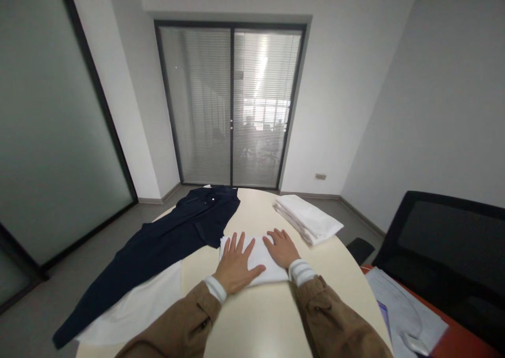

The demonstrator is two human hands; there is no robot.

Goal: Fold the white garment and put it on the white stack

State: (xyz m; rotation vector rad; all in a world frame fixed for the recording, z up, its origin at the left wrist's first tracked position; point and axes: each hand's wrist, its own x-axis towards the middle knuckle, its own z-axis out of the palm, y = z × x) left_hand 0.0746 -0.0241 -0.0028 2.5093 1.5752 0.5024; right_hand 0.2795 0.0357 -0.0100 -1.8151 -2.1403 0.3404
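A small folded white cloth (257,254) lies in the middle of the round cream table (260,316). My left hand (235,263) rests flat on its left half, fingers spread. My right hand (282,248) lies flat on its right half, fingers apart. Both arms wear brown sleeves with striped white cuffs. Neither hand grips anything.
Dark navy trousers (158,247) sprawl across the table's left side, over a white garment (138,305). A stack of folded white cloth (307,218) sits at the far right. A black chair (445,252) and papers on an orange surface (406,310) stand at the right.
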